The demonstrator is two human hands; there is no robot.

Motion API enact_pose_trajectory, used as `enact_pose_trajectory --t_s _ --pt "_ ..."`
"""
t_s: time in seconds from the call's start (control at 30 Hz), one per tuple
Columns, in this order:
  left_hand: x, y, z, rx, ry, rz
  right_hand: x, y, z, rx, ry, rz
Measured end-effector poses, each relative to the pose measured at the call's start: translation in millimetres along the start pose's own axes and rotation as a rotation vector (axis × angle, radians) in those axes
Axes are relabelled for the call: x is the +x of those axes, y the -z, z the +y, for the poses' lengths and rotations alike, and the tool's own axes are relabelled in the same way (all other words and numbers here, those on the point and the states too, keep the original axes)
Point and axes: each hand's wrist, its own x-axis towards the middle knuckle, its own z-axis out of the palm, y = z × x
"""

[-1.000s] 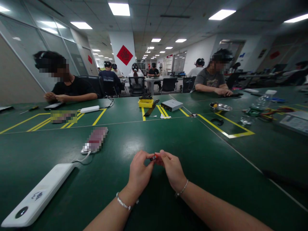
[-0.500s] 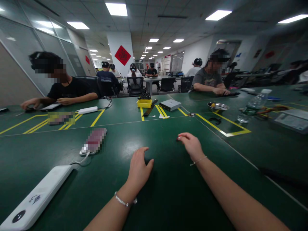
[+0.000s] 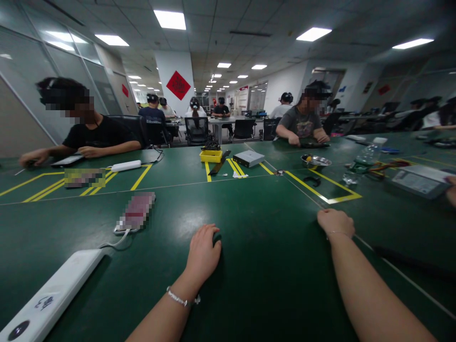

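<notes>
My left hand (image 3: pixel 203 251) rests on the green tabletop (image 3: pixel 270 256), its fingers loosely stretched and the thumb apart, with nothing in it. A phone (image 3: pixel 137 211) lies to its left, joined by a white cable to a long white device (image 3: pixel 53 294). Over on the right, my right hand (image 3: pixel 335 222) is at the table by the seam, just below the corner of a yellow tape outline (image 3: pixel 344 198). Its fingers are curled under and largely hidden, so whatever they may hold cannot be made out.
Further back stand a yellow bin (image 3: pixel 210 156), a grey box (image 3: pixel 248 158), a metal bowl (image 3: pixel 316 162) and a plastic bottle (image 3: pixel 366 156). A metal-cased box (image 3: pixel 416 180) sits at right, near another person's hand (image 3: pixel 451 192). Two people work across the table.
My right hand has swung right across the table; earlier its fingers pinched a tiny reddish thing, now out of sight. The left hand has barely shifted. Another person's hand has appeared at the right edge.
</notes>
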Motion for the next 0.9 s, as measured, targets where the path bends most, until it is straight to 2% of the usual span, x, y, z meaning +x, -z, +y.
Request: enact_pose_trajectory --t_s 0.1,0.17,0.27,0.33,0.4,0.5,0.57,0.63,0.7,0.77,0.83,0.9 --pt "0 1.7 1 -0.009 -0.015 -0.019 -1 0 1 0.026 -0.018 0.017" --pt "0 2.2 1 -0.006 -0.010 -0.027 -4 -1 -2 0.036 0.021 0.095" --pt "0 2.8 3 0.006 -0.001 -0.041 -18 -1 -23 0.046 0.225 0.259" --pt "0 3.3 4 0.016 -0.001 -0.062 -36 -2 -47 0.077 0.454 0.279" --pt "0 3.6 5 0.026 -0.001 -0.078 -64 -5 -73 0.135 0.711 0.186" --pt "-2 2.1 5 0.049 -0.008 -0.082 -115 -13 -104 0.210 1.037 -0.084" --pt "-3 0.3 5 0.081 -0.027 -0.093 -148 -19 -115 0.206 1.200 -0.293" --pt "-4 -0.8 5 0.123 -0.052 -0.117 -170 -23 -119 0.183 1.302 -0.465" --pt "-5 -0.6 6 0.158 -0.072 -0.139 -176 -24 -119 0.170 1.354 -0.565" --pt "-5 1.0 7 0.177 -0.076 -0.147 -165 -21 -118 0.157 1.330 -0.538" --pt "-5 3.0 8 0.179 -0.075 -0.151 -140 -16 -112 0.102 1.226 -0.395" --pt "-5 4.3 7 0.167 -0.072 -0.158 -108 -12 -100 0.000 1.025 -0.191"
